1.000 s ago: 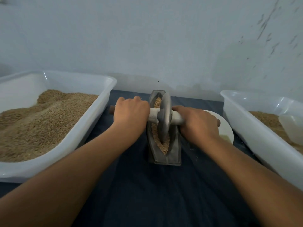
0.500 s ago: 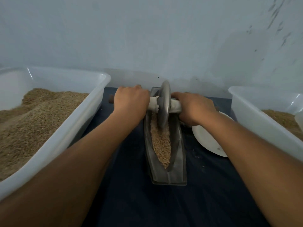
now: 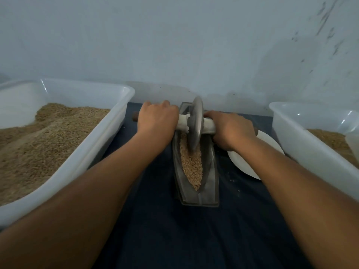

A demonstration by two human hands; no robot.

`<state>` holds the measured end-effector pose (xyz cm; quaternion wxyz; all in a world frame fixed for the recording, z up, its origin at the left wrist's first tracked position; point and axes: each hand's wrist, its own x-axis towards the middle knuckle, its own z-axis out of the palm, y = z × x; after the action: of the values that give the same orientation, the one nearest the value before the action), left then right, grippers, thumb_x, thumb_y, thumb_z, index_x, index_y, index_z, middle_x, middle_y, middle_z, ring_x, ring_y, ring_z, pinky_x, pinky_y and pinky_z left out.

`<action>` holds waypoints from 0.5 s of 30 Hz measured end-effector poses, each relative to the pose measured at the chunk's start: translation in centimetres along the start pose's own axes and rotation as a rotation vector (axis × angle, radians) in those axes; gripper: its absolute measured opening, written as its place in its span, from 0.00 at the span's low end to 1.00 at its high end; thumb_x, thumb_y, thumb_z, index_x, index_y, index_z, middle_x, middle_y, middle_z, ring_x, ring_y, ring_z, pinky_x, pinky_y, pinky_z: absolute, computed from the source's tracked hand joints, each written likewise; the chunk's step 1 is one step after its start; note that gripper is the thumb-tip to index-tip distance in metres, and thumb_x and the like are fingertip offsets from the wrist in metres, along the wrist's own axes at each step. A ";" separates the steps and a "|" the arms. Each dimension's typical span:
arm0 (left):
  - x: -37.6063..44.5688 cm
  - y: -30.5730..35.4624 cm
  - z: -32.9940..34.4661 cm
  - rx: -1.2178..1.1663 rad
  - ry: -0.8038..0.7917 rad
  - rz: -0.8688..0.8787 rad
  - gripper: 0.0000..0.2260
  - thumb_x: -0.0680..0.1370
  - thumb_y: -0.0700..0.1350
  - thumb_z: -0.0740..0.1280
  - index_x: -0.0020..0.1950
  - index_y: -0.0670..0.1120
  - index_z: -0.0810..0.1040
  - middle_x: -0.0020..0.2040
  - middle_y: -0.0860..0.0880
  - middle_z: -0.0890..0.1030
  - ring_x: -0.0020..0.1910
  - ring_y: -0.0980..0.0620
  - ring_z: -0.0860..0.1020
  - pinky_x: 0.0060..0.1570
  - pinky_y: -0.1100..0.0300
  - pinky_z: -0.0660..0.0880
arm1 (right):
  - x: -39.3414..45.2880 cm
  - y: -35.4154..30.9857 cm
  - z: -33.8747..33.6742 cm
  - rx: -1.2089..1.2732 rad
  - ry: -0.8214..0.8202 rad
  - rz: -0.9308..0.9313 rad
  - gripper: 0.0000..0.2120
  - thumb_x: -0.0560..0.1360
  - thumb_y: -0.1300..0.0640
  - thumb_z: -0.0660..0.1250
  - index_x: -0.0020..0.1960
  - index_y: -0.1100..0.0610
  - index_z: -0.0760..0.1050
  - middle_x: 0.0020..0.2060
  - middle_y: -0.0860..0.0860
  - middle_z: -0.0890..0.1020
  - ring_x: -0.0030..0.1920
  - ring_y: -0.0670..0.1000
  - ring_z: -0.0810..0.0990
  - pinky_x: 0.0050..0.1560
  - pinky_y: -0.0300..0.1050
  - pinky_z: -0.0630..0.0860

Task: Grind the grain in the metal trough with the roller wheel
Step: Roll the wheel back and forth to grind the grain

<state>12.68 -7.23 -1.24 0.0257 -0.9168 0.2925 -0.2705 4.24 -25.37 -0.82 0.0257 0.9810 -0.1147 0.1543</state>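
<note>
A boat-shaped metal trough (image 3: 209, 193) lies lengthwise on the dark cloth, holding tan grain (image 3: 191, 164) along its channel. The grey roller wheel (image 3: 195, 123) stands upright in the far end of the trough, on a handle bar wrapped in white. My left hand (image 3: 157, 121) grips the bar left of the wheel. My right hand (image 3: 231, 129) grips it on the right. The far tip of the trough is hidden behind the wheel.
A large white tub (image 3: 108, 136) heaped with grain stands at the left. Another white tub (image 3: 303, 140) with grain stands at the right. A white plate (image 3: 246, 164) lies between the trough and the right tub. A pale wall rises just behind.
The wheel has rolled from the middle of the trough to its far end, both hands moving away from me with the bar. Grain in the near part is now uncovered.
</note>
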 end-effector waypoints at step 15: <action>-5.5 0.1 -2.6 -0.014 0.031 0.017 0.11 0.74 0.41 0.70 0.55 0.49 0.73 0.50 0.48 0.76 0.40 0.48 0.74 0.44 0.54 0.63 | -6.4 -1.7 -0.4 0.033 0.297 -0.055 0.23 0.74 0.53 0.67 0.67 0.36 0.74 0.49 0.45 0.85 0.47 0.53 0.82 0.39 0.46 0.64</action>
<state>7.51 -3.97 -1.66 0.0172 -0.9102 0.3023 -0.2825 -1.37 -22.27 -2.44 0.0307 0.9505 -0.0802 0.2986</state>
